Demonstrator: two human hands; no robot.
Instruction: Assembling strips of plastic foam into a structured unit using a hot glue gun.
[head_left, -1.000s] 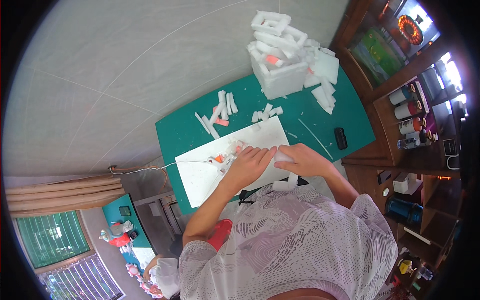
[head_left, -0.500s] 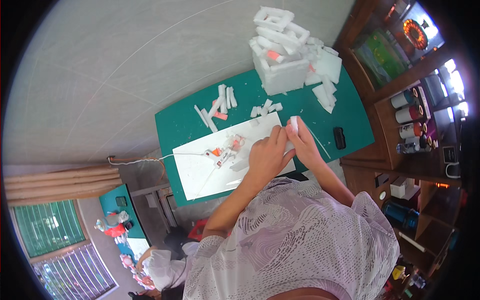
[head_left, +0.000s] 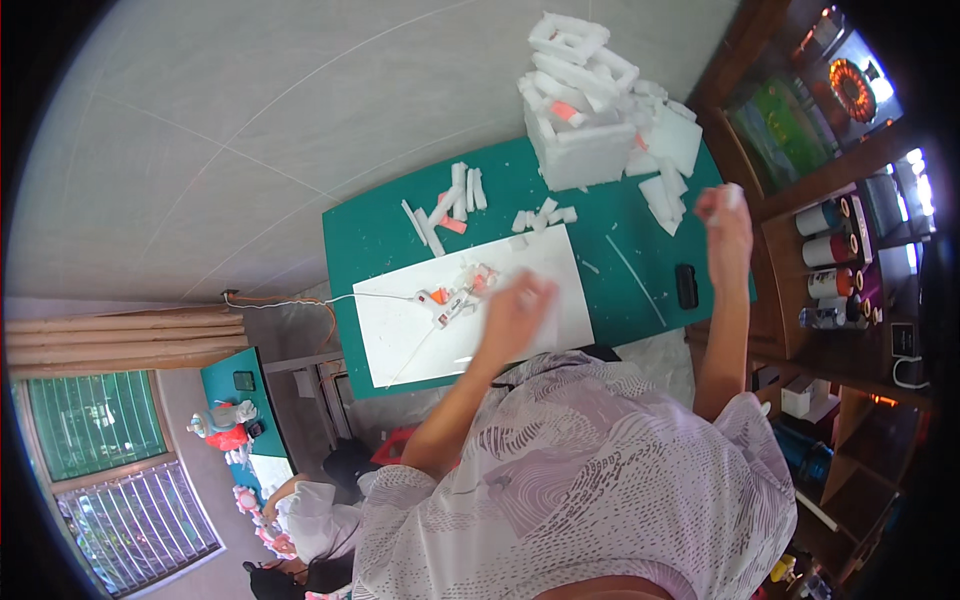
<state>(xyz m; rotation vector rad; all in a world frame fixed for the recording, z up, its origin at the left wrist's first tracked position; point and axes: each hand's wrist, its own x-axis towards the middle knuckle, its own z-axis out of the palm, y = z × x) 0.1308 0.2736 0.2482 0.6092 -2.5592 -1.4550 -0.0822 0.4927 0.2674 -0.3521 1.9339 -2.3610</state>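
Left hand (head_left: 517, 312) blurred over white sheet (head_left: 400, 335) on green surface (head_left: 365, 235); finger spread unreadable, contact with sheet unclear. Right hand (head_left: 725, 222) raised near right surface edge, fingers pinched on small white piece (head_left: 733, 190), outline smeared. Glue gun (head_left: 450, 298) lies on sheet just left of left hand. Foam stack (head_left: 580, 110) at far edge.

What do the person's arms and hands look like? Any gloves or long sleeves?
No gloves: the left hand and right hand are bare, with no rings, watch or bands that I can make out. The forearms are bare too. Short sleeves of a loose white top with a grey, brushstroke-like pattern end near the elbows.
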